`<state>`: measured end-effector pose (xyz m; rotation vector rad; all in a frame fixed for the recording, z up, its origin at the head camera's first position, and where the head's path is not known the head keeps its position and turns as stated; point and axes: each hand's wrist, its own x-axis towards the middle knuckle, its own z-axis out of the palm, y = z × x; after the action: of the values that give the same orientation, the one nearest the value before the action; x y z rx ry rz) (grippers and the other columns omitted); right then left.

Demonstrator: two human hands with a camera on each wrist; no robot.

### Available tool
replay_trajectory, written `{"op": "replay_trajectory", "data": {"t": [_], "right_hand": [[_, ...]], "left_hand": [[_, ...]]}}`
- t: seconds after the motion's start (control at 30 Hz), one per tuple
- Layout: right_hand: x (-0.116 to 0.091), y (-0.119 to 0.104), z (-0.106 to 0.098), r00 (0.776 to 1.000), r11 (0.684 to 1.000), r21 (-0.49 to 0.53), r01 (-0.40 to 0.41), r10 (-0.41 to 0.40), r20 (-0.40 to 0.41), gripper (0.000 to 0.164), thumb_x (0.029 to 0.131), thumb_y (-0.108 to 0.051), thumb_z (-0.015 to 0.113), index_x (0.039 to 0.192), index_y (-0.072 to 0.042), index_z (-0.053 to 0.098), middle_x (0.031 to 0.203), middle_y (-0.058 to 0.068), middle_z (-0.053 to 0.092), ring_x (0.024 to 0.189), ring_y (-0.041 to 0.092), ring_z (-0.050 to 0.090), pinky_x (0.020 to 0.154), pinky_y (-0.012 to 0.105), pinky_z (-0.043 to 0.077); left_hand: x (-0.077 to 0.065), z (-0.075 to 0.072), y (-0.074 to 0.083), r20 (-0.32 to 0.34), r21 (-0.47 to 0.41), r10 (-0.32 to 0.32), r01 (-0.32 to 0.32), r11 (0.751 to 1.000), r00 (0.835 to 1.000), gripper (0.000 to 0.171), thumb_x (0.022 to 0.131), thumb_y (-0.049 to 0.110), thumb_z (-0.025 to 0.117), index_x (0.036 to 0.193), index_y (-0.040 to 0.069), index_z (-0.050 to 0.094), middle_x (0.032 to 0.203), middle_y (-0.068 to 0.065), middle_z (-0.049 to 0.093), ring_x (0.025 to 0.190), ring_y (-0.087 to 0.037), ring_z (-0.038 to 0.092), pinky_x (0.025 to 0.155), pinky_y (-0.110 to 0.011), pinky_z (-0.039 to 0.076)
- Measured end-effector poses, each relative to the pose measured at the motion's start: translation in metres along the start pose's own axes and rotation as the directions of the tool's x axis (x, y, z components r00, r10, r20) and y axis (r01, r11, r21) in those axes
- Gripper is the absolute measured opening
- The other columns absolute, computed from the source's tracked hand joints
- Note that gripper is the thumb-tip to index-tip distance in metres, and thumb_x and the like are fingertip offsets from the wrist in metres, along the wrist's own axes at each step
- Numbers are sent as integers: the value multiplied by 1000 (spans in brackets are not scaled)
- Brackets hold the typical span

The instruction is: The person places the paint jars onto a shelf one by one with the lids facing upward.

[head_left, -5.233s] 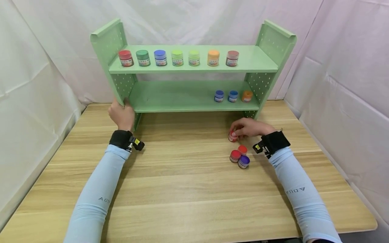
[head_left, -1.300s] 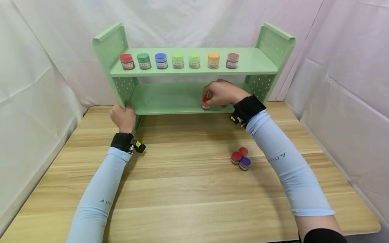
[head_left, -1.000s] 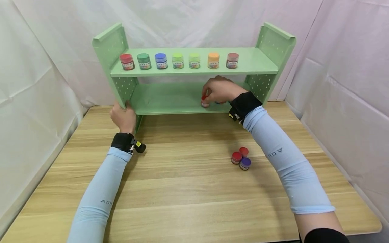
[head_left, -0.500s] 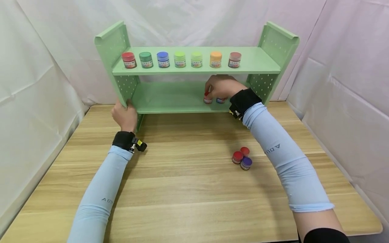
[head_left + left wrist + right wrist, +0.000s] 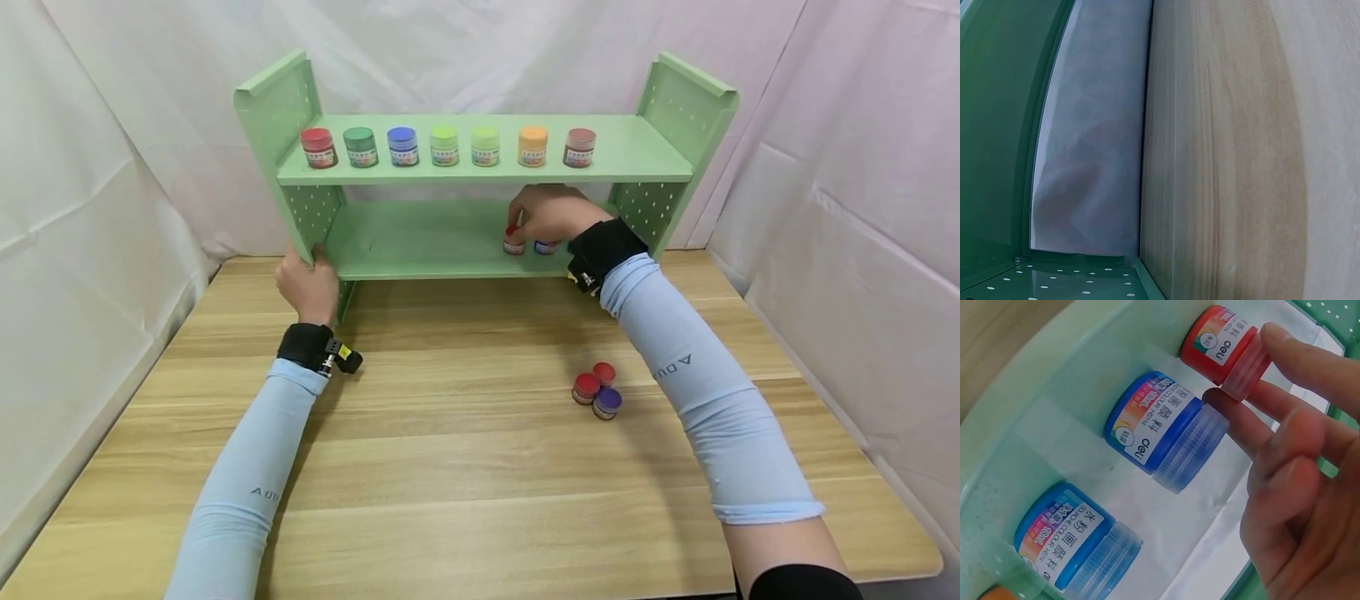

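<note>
My right hand (image 5: 551, 212) pinches the lid of a small red paint jar (image 5: 513, 242) that stands upright on the lower board of a green rack (image 5: 420, 237). Seen from the right wrist, thumb and fingertips hold the clear lid of the red jar (image 5: 1219, 344). Beside it stand a dark blue paint jar (image 5: 1160, 425) and a lighter blue one (image 5: 1069, 537); an orange edge shows in the corner. My left hand (image 5: 307, 287) grips the lower left side panel of the rack, its fingers partly hidden; the left wrist view shows only the rack's perforated panel (image 5: 1072, 281) and the tabletop.
The upper board (image 5: 480, 171) carries a spaced row of several paint jars, from red (image 5: 318, 148) at the left to brownish red (image 5: 579, 148). On the wooden table (image 5: 450, 467) sit two red-lidded jars (image 5: 586, 388) and a purple one (image 5: 607, 403), close together. White cloth hangs behind.
My right hand has carried the red jar up from the table to the lower board, left of the blue jars, then slid it further back. My left hand keeps its grip on the rack.
</note>
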<state>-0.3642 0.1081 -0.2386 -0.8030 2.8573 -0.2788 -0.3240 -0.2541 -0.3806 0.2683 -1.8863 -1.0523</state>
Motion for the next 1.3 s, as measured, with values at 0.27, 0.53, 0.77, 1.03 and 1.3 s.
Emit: {"op": "replay_trajectory", "data": {"t": [0.27,0.53,0.77,1.03,1.3], "right_hand": [[-3,3,-1,999,999,26,-44,44,10,56,96,-45,69,142,-14,58,126,7,68,91,22,69,83,39,53],[-17,8,3,989,1000,-13,16,-18,-149,48,97,-45,66,134,-13,62,118,9,71,104,25,68,88,44,54],[-35,11,5,957,995,-69,73,-89,-276,40,97,-39,68,127,-12,69,117,10,74,109,26,70,86,44,56],[-60,16,18,929,990,-100,101,-130,-346,33,99,-30,69,125,-10,69,114,11,76,102,31,72,84,48,55],[-89,32,50,917,991,-72,112,-131,-377,13,97,-28,71,102,-16,74,73,0,65,65,16,57,61,34,44]], "left_hand": [[0,0,-1,2,1,10,-10,1000,1000,24,98,7,59,115,-1,72,117,-20,76,110,-35,74,91,-53,54],[-1,0,1,14,-13,1,0,1000,1000,23,98,8,61,115,-2,72,117,-20,76,110,-36,74,93,-51,54],[-1,0,1,5,-10,7,-7,1000,1000,21,98,10,61,110,-3,71,113,-23,76,109,-39,73,92,-54,53],[-1,-2,-1,4,0,10,-10,1000,1000,21,98,11,61,110,-2,71,112,-23,76,107,-41,73,88,-54,52],[-1,0,0,2,-4,13,-13,1000,1000,21,97,9,61,111,-3,72,113,-23,76,107,-40,73,90,-54,53]]}}
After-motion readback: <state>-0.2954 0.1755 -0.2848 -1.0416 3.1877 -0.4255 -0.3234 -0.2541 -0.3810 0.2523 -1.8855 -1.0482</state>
